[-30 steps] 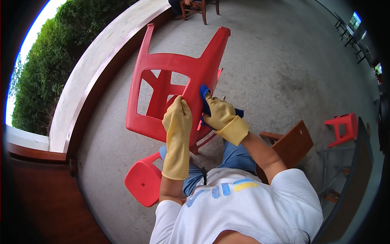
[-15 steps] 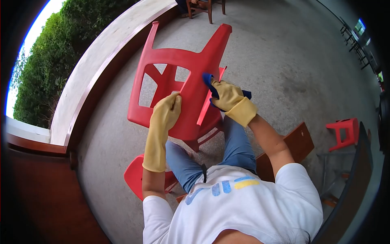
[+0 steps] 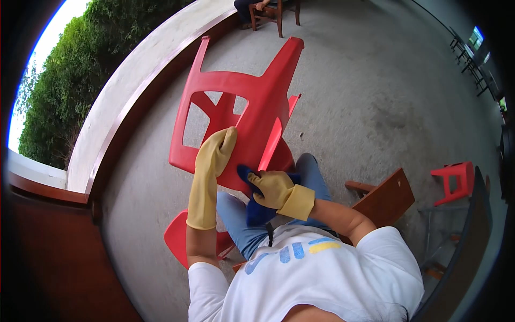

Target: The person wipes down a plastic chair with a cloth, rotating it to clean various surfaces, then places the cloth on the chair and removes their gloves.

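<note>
A red plastic stool [image 3: 263, 102] is held up in front of me, tipped over with its legs pointing away. My left hand [image 3: 217, 147], in a long yellow rubber glove, grips the stool's side panel at the edge of an opening. My right hand [image 3: 274, 189], gloved the same way, is closed round a dark blue cloth [image 3: 258, 213]. Part of that cloth lies against the stool's near end, close to my lap. The fingertips of my left hand are partly hidden behind the panel.
Another red plastic seat [image 3: 176, 236] is at my left knee. Brown wooden furniture [image 3: 383, 201] stands to my right, with a small red stool [image 3: 456, 181] beyond. At the far end a person sits near a wooden chair [image 3: 279, 16]. A low wall [image 3: 120, 96] curves along the left.
My right hand has slid the blue cloth down the stool, from its upper right leg to the end nearest me. The left hand keeps its hold, and the stool has shifted slightly.
</note>
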{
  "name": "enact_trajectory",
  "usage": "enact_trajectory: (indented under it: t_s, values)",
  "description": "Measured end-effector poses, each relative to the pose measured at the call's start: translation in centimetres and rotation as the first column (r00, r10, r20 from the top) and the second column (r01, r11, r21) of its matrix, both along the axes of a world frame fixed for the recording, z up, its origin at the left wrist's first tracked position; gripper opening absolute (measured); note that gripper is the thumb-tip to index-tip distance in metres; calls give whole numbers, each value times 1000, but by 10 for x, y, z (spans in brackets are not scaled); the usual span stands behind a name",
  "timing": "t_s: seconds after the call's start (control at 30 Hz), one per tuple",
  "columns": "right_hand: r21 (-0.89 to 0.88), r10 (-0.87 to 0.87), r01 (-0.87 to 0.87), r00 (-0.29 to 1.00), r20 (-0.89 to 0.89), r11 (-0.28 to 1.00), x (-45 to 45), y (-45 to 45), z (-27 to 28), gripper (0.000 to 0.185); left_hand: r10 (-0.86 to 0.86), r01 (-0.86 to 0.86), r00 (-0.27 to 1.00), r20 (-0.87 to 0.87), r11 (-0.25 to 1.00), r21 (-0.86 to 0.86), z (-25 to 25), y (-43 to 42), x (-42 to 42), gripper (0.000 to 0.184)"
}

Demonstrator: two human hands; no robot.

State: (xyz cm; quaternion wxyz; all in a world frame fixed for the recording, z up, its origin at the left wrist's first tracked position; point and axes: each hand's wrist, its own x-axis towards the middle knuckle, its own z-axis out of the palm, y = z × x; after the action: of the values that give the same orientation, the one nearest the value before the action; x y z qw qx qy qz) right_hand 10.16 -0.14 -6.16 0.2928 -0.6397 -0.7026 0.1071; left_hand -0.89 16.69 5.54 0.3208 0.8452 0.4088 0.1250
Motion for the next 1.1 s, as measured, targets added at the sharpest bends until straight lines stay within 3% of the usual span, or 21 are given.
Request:
enact_trajectory:
  t_s: [0.1, 0.23, 0.3, 0.37, 0.47, 0.5, 0.53, 0.57, 0.63, 0.73, 0.83, 0.97, 1.1]
  values:
    - [-48, 39, -38, 999, 36, 998, 10, 1, 3, 80, 37, -39, 999, -30, 997, -61, 16, -15, 10, 48]
    - [-114, 47, -34, 992, 113, 993, 15, 2, 13, 76, 155, -154, 988, 7, 970, 189, -17, -17, 24, 59]
    - [-122, 43, -32, 995, 85, 992, 13, 4, 6, 76, 174, -182, 983, 60, 969, 168, -21, -18, 33, 60]
    - [-117, 36, -34, 999, 20, 993, 20, 2, 6, 78, 197, -218, 967, 158, 967, 129, -19, -21, 40, 57]
    - [-14, -53, 51, 984, -167, 999, 41, 0, -4, 83, 284, -281, 950, 132, 959, -43, -9, -30, 40, 54]
    - [29, -88, 98, 965, -246, 995, 50, -1, 3, 85, 278, -277, 951, 136, 960, -30, -15, -27, 41, 53]
    - [-103, -106, 76, 941, -320, 992, 66, -1, 11, 90, 274, -273, 952, 137, 962, -22, -30, -23, 40, 52]
    - [-157, -208, 170, 941, -266, 973, 77, 1, 23, 92, 267, -268, 953, 140, 963, -13, -37, -22, 38, 51]
    - [53, -279, 302, 924, -262, 952, 99, 11, 23, 88, 212, -222, 970, 120, 972, 79, -23, -32, 33, 50]
    - [40, -423, 426, 904, -65, 904, 127, 25, 36, 86, 170, -181, 980, 102, 977, 111, -12, -42, 20, 49]
    - [-138, -399, 412, 910, 116, 900, 121, 27, 74, 86, 156, -155, 988, 6, 983, 99, 1, -31, 1, 55]
    - [-24, -405, 411, 904, 136, 911, 146, 40, 90, 85, 146, -143, 989, -22, 984, 105, 18, -28, -1, 53]
    - [24, -594, 593, 802, 69, 805, 208, 69, 91, 87, 140, -136, 990, -17, 980, 146, 10, -31, 3, 51]
